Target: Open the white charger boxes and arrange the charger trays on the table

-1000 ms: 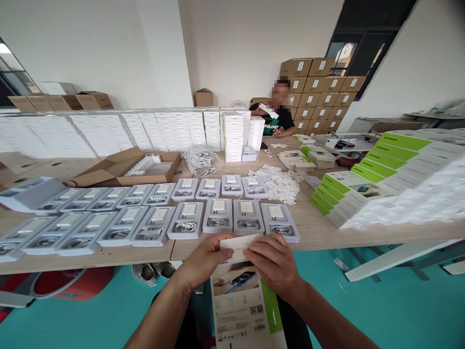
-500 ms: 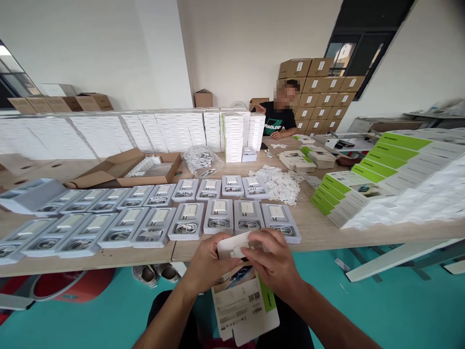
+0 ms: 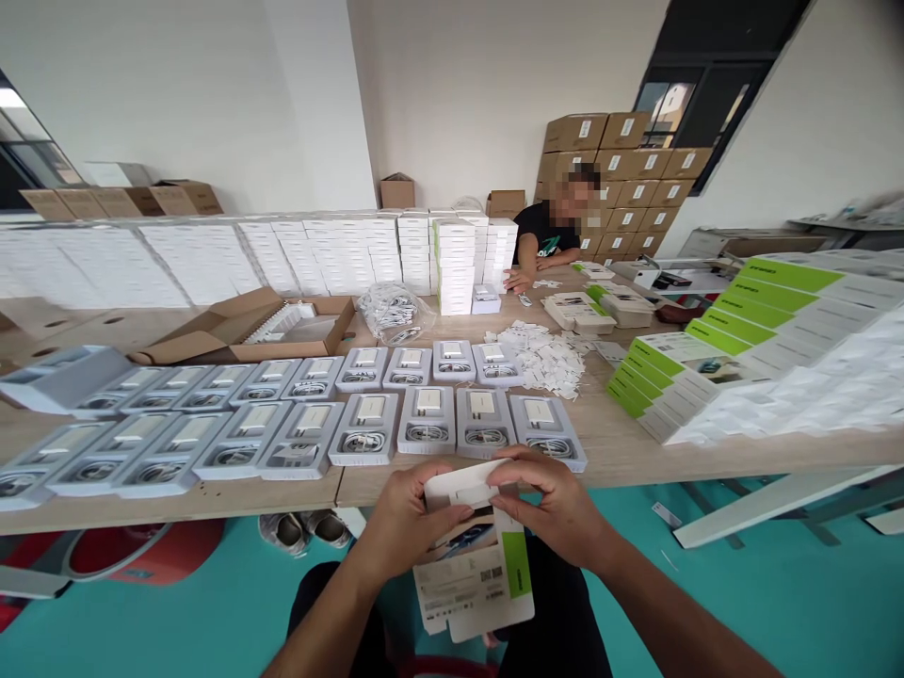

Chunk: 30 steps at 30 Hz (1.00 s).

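A printed carton sleeve, half folded, is gripped by left hand and right hand at 6 o'clock; at 12, filled trays cover the counter; flat sleeves wait at 2 o'clock.

My left hand and right hand cover the middle of the carton, so I can't tell how its top flap sits under my fingers. The print on it is too small to read. The tray rows run off the left edge, the green-edged stack blurs out to the right, and the bench hides my co-worker's lower body
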### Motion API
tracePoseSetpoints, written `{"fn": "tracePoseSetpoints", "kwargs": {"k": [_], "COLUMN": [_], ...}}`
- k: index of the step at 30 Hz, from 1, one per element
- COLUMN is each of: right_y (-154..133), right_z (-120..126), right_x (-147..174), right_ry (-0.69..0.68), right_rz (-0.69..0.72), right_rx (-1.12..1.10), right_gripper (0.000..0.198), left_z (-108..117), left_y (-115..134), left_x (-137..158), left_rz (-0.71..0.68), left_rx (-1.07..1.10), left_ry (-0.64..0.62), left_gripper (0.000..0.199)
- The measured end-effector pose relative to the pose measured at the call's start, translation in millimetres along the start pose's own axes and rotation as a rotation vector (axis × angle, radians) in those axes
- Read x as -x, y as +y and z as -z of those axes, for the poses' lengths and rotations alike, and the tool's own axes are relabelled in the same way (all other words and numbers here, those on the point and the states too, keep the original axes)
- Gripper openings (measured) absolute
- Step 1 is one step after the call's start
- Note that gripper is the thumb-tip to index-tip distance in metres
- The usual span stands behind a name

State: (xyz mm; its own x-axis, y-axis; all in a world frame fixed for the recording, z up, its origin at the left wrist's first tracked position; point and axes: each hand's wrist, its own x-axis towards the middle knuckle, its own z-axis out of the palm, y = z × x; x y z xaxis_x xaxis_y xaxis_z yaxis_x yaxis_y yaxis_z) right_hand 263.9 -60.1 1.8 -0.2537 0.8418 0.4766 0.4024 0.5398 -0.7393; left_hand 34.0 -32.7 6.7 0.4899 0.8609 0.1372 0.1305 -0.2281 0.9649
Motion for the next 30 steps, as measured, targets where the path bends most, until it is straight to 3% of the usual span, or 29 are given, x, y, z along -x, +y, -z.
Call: {"fn": "tracePoseSetpoints", "kwargs": {"k": [5, 16, 19, 23, 25, 27, 30], "right_y": [-6.8, -7.8, -9.4, -13.3, -13.0, -10.2, -2.9], "right_z": [-7.3, -11.9, -13.0, -11.1, -10.9, -12.2, -17.4], "right_x": [-2.5, -1.2, -1.4, -3.9, -5.7, -7.2, -8.0], "right_ry": [0.065, 0.149, 0.174, 0.07, 0.039, 0.049, 0.099], "right_rz": [-0.111, -0.145, -0.255, -0.371, -0.382, -0.387, -0.401], "right_rx": [-0.071, -0.085, -0.184, -0.351, -0.343, -0.366, -0.563], "right_gripper": [0.006, 0.005, 0.013, 0.041, 0.039, 0.032, 0.031], "left_z": [-0.9, -3.7, -3.5, -3.4, -1.5, 3.4, 12.6], "left_y": [-7.1, -7.1, -10.1, -11.0, -7.5, -3.7, -7.2], "left_x": [2.7, 3.5, 1.5, 1.4, 1.7, 2.1, 5.2], "left_rz": [-0.035, -0.18, -0.192, -0.145, -0.101, -0.04, 0.081], "left_rx": [-0.132, -0.173, -0.143, -0.149, -0.177, -0.101, 0.329], "left_ry": [0.053, 0.063, 0.089, 0.05, 0.017, -0.001, -0.122], "left_gripper": [0.031, 0.027, 0.028, 0.03, 0.032, 0.039, 0.075]}}
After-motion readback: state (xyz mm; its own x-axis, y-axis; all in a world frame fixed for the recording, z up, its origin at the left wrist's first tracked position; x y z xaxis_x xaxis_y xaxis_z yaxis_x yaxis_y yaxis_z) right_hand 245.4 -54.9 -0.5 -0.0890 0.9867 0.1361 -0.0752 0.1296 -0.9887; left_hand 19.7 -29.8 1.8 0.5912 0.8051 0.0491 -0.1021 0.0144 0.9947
